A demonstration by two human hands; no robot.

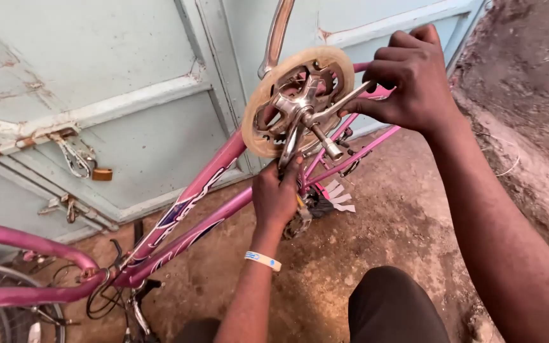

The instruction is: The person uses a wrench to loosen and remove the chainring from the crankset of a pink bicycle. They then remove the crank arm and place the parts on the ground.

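Note:
A pink bicycle frame (189, 209) lies tilted in front of me. Its crankset (297, 101), a chainring with a pale round guard, points up at me. My left hand (276, 194), with a light wristband, grips the lower crank arm just under the chainring. My right hand (411, 79) is closed around a metal tool handle (344, 101) that reaches to the crank's centre. A second crank arm (277, 32) sticks up past the top edge.
A pale blue metal door (115, 95) with a latch and a small padlock (101, 173) stands behind the bike. A wheel (7, 305) shows at lower left. The ground (382, 235) is bare brown earth, with a dirt bank at right. My knee (392, 305) is low centre.

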